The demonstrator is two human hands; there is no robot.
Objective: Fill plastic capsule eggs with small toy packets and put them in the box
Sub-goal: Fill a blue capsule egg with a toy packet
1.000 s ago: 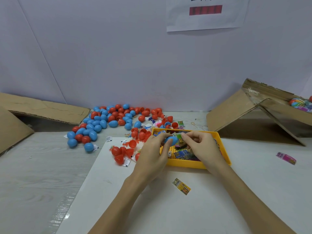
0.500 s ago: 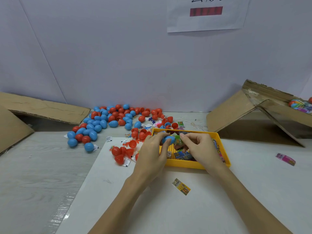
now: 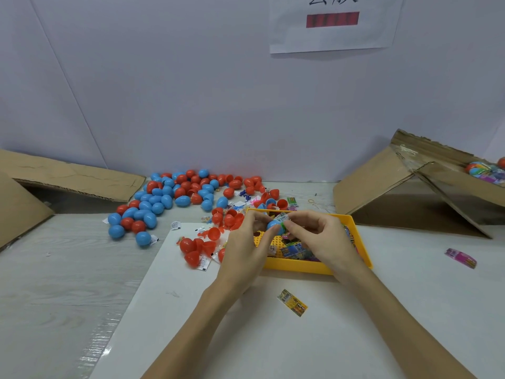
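Note:
My left hand [image 3: 247,247] holds a blue capsule egg half [image 3: 273,225] above the yellow tray [image 3: 306,268]. My right hand [image 3: 323,239] pinches a small green toy packet [image 3: 282,220] against the egg's opening. The tray holds several colourful toy packets [image 3: 293,250]. A pile of blue and red capsule eggs [image 3: 169,198] lies at the back left of the table. The cardboard box [image 3: 426,187] stands at the right, with filled eggs [image 3: 483,170] showing in its far corner.
Open red egg halves [image 3: 196,247] and small paper slips lie left of the tray. One yellow packet [image 3: 292,302] lies on the white sheet near me, a pink packet [image 3: 461,257] at the right. Flat cardboard [image 3: 68,176] sits at the far left.
Both hands have lifted slightly over the tray. The packet has been turned and pushed closer onto the blue egg half.

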